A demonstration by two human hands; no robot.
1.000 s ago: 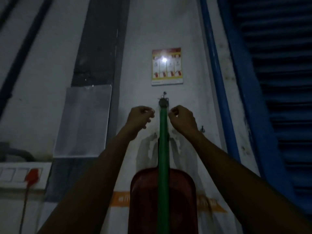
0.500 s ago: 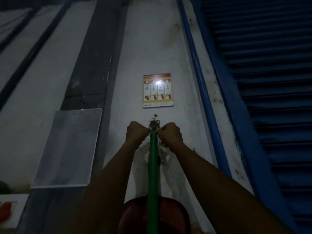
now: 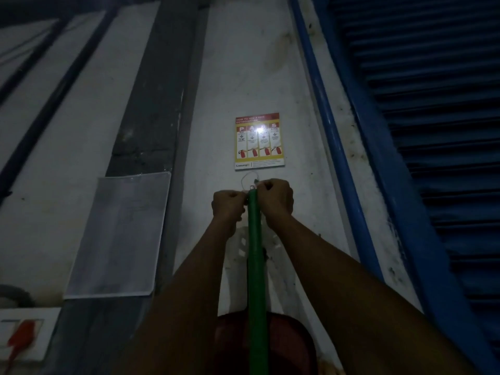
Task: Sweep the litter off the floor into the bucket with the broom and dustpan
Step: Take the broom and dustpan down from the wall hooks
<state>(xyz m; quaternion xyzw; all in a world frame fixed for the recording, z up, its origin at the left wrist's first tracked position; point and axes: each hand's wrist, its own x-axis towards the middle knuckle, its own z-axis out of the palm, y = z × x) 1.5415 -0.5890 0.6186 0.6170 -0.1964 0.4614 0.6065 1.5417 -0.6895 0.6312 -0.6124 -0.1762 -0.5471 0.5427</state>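
Dustpan [image 3: 284, 345], dark red, hangs flat against the white wall [image 3: 243, 63] at the 6 o'clock edge of the view, its long green handle [image 3: 255, 266] running straight up from it toward the centre. At the handle's top end both hands meet. The left hand [image 3: 229, 205] sits just at 9 o'clock of the tip, fingers curled tight, pinching something small there. The right hand [image 3: 276, 197] sits just at 3 o'clock of the tip, also curled, its fingers pinched at a thin wire loop [image 3: 247, 177] that arcs up from the handle's end; what exactly each grip encloses is too dim to tell.

Directly at 12 o'clock of the hands a poster [image 3: 259, 141] is fixed to the wall. Its red heading reads "HOW TO USE A FIRE EXTINGUISHER", four columns are lettered P, A, S, S over red extinguisher drawings, and the bottom strip carries a brand that looks like "Losung".

At 9 o'clock a clear plastic sleeve [image 3: 119, 234] holds a faint sheet, unreadable. A blue louvred shutter [image 3: 433, 131] fills the 3 o'clock side.
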